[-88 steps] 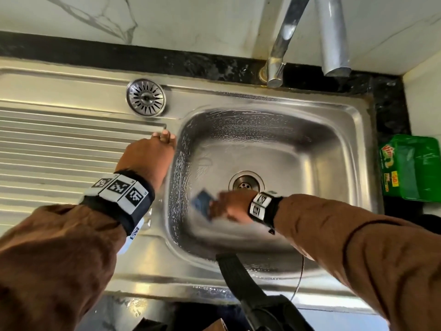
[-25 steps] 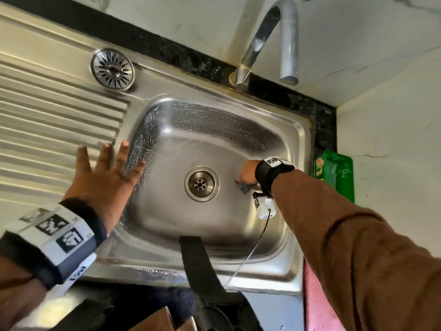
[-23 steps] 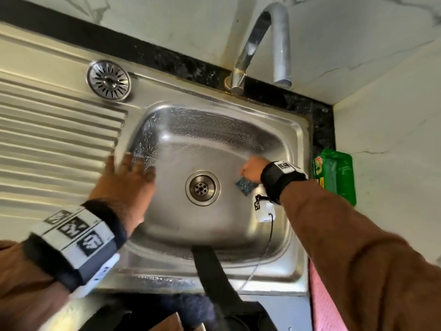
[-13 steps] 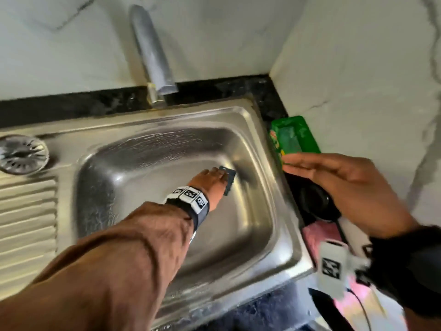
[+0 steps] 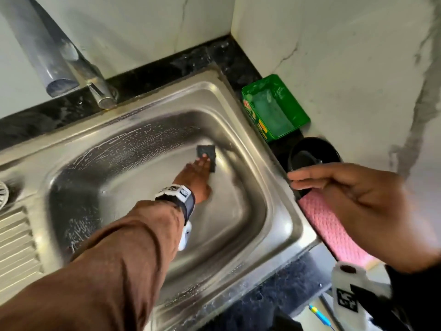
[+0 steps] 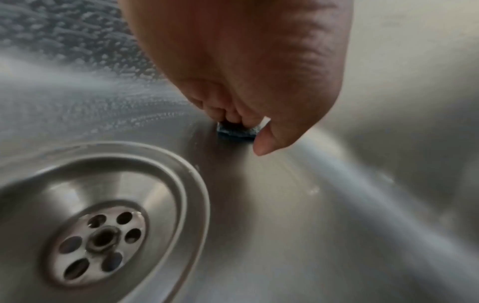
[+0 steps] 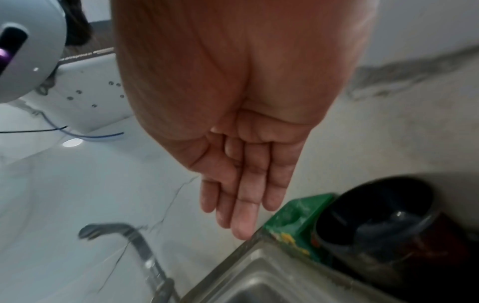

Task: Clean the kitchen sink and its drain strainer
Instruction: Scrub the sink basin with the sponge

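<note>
A steel sink (image 5: 274, 163) has soapy streaks on its back and left walls. My left hand (image 5: 195, 177) reaches into the basin and presses a dark blue scrub pad (image 5: 206, 154) flat against the far right corner with straight fingers. In the left wrist view the pad (image 6: 235, 133) sits under the fingertips, the thumb lies free beside it, and the open drain (image 6: 98, 242) is close by. The removed strainer (image 5: 2, 194) lies on the drainboard at the left edge. My right hand (image 5: 334, 187) hovers open and holds nothing, palm (image 7: 243, 184) bare, beside the sink's right rim.
The tap (image 5: 71, 63) overhangs the back left of the basin. On the black counter to the right stand a green soap tub (image 5: 274, 108) and a black bowl (image 5: 312, 151). A pink cloth (image 5: 334, 230) lies under my right hand. White walls close the corner.
A second ago my right hand scrubbed by the drain and my left was at the rim. Now the left hand works the pad further into the far right corner and the right hovers outside.
</note>
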Demonstrator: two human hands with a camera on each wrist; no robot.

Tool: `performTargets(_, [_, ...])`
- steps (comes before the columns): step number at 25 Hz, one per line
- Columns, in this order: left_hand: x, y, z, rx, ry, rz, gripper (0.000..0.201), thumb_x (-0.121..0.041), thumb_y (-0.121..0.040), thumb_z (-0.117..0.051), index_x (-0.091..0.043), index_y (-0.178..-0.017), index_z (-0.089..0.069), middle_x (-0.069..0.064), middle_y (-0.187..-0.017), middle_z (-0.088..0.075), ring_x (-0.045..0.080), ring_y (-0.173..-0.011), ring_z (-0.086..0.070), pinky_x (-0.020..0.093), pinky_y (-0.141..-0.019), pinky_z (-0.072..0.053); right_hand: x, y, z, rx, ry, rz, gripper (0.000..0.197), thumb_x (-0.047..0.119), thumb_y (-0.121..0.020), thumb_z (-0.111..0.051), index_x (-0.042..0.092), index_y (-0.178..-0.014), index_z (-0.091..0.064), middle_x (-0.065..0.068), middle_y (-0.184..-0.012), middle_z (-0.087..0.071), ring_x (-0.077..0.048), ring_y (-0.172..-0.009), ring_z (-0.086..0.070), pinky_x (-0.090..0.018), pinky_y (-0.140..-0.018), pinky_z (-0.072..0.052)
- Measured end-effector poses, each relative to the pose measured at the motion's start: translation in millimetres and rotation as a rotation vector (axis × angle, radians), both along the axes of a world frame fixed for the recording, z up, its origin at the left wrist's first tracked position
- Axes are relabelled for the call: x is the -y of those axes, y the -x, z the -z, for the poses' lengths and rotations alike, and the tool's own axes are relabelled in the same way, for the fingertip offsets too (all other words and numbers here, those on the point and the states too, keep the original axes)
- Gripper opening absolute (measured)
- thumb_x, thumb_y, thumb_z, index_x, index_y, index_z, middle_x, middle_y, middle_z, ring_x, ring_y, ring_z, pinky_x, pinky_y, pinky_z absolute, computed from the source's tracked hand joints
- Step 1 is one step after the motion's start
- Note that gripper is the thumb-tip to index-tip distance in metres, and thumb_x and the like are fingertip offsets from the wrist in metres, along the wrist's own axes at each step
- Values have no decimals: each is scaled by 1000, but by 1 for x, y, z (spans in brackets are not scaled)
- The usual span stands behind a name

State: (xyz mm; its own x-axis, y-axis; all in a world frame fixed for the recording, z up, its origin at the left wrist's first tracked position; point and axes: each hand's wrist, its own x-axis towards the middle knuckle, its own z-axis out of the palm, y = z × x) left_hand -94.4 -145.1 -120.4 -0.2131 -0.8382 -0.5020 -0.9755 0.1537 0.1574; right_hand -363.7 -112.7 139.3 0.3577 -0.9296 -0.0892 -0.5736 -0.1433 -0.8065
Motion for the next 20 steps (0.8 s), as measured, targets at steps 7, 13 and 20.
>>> performTargets(7, [-22,-5,10,-59,24,179,80,-26,-82,-54,-28,-154,-20,-4,-162,-18,16,-148,-23,33,-119,-18,10,-51,56,-190,-9,-458,33,10,-90,-55,24,-114,-72,12,-115,-70,0,-104,-65,-27,-91,-52])
performTargets(13, [-54,26,3,-120,-45,499,63,-48,-91,-46,-38,-150,-25,-19,-159,-20,6,-149,-15,42,-123,-8,15,-55,72,-161,-55,-376,32,12,-91,-55,26,-114,-72,13,-113,-70,-5,-98,-67,-28,-89,-53])
performTargets(20, [-66,41,9,-91,-96,418,59,-43,-98,-37,-36,-153,-18,-15,-162,-8,7,-150,-8,45,-122,-5,-4,-36,86,-779,-117,-583,37,26,-95,-52,33,-131,-57,9,-133,-59,-12,-121,-56,-37,-99,-51])
